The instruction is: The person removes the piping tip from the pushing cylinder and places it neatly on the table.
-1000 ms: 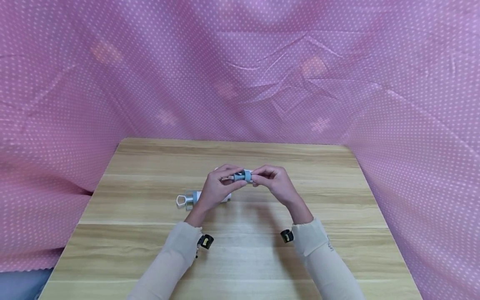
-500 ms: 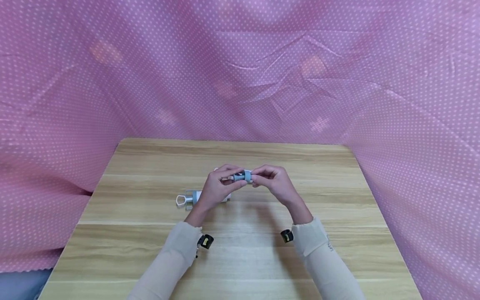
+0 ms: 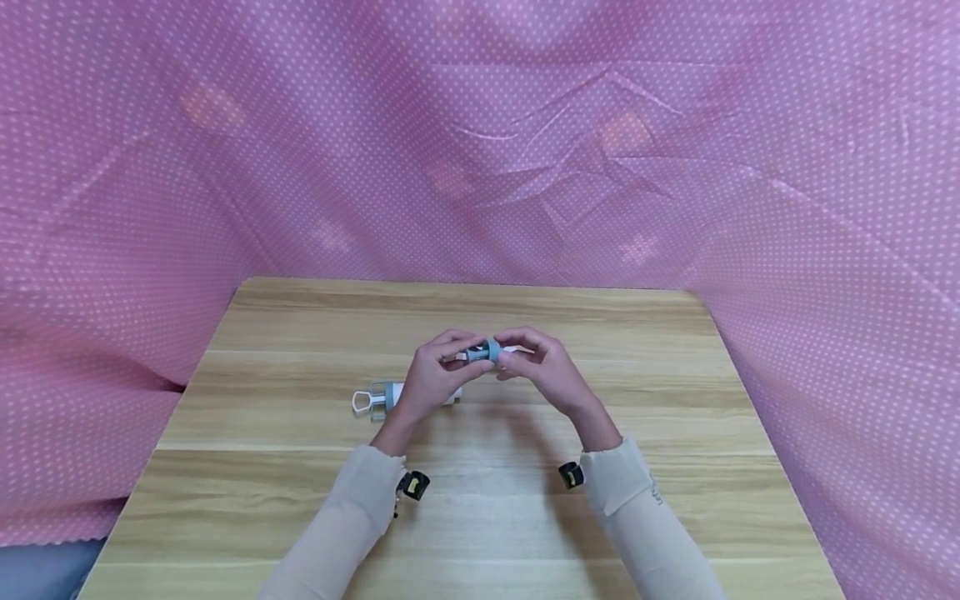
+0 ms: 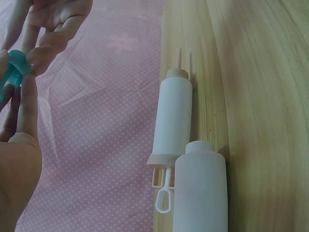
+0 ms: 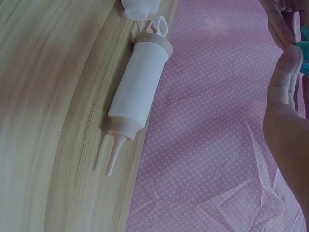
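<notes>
Raised over the table, my left hand [image 3: 435, 371] pinches a small teal plastic piece [image 3: 491, 350] between thumb and fingers. The piece has a round collar and a narrower part, mostly covered by fingers. From the other side my right hand [image 3: 551, 371] grips its collar; the right thumb [image 5: 285, 72] presses the edge in the right wrist view. A white syringe-like dispenser [image 4: 174, 116] with a thin nozzle and ring-handled plunger lies on the table, largely hidden behind the hands in the head view. Nearer, under my left wrist, lies a second white dispenser [image 4: 200, 193] with a ring handle [image 3: 362, 402].
A light wood table [image 3: 480, 517] spreads under both arms. Pink dotted cloth [image 3: 480, 167] hangs along its back and sides. Black camera mounts [image 3: 414, 485] sit at the wrists by the cream sleeves [image 3: 622, 475].
My right hand has shifted slightly left, its fingers now further round the teal collar, which tilts a little. The left hand and the nearer dispenser are nearly unmoved.
</notes>
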The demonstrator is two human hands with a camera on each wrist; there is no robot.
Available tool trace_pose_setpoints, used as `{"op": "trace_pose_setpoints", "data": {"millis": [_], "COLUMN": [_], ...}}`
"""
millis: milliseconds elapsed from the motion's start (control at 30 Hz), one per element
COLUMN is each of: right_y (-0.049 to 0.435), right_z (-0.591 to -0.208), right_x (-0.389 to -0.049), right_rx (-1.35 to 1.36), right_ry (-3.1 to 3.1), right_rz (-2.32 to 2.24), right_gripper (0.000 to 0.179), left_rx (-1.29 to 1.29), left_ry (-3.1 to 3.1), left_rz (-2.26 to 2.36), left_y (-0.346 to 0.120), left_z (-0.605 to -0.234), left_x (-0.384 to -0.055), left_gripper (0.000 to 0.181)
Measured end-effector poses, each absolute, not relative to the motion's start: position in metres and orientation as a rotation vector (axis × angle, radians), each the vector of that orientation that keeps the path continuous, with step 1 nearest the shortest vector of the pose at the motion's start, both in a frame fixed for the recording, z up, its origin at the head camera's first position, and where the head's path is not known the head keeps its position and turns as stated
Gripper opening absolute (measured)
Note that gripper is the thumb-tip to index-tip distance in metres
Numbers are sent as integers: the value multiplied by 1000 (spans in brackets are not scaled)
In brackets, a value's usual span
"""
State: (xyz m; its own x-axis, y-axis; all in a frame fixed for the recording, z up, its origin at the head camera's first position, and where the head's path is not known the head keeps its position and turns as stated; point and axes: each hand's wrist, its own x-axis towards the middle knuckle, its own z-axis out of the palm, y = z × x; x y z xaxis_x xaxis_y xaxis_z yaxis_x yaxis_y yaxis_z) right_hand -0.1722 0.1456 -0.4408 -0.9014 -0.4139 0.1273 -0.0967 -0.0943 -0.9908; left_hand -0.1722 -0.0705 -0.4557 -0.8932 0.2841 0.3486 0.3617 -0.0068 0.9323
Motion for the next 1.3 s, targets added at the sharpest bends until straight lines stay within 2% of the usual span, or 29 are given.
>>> {"op": "trace_pose_setpoints", "data": {"millis": [433, 667, 733, 867, 967, 1100, 1300], "right_y": [142, 143, 143, 144, 145, 147, 151], "right_z": [-442, -442, -442, -443, -444, -445, -444], "right_x": [-172, -173, -173, -174, -175, -176, -176], "right_rx": [-523, -491, -481, -456, -442, -435, -437], "right_ry": [1962, 1981, 2000, 2035, 2044, 2060, 2085], "right_rz": [-2139, -2119, -2110, -2104, -2108, -2097, -2079], "right_gripper": [28, 28, 28, 28, 28, 28, 29], "left_rx": [-648, -641, -631, -601, -593, -573, -505], "left_ry": [-2185, -2131, -2118, -2137, -2154, -2184, -2204], "left_rz": [-1971, -2025, -2037, -1967, -1902, -1848, -1846], "left_y": [-69, -66, -66, -65, -65, -65, -63], "left_z": [-459, -459, -460, -461, -462, -462, -463], "left_x": [-172, -173, -174, -174, -174, -175, -178], "left_gripper": [44, 58, 54, 28, 16, 15, 24]}}
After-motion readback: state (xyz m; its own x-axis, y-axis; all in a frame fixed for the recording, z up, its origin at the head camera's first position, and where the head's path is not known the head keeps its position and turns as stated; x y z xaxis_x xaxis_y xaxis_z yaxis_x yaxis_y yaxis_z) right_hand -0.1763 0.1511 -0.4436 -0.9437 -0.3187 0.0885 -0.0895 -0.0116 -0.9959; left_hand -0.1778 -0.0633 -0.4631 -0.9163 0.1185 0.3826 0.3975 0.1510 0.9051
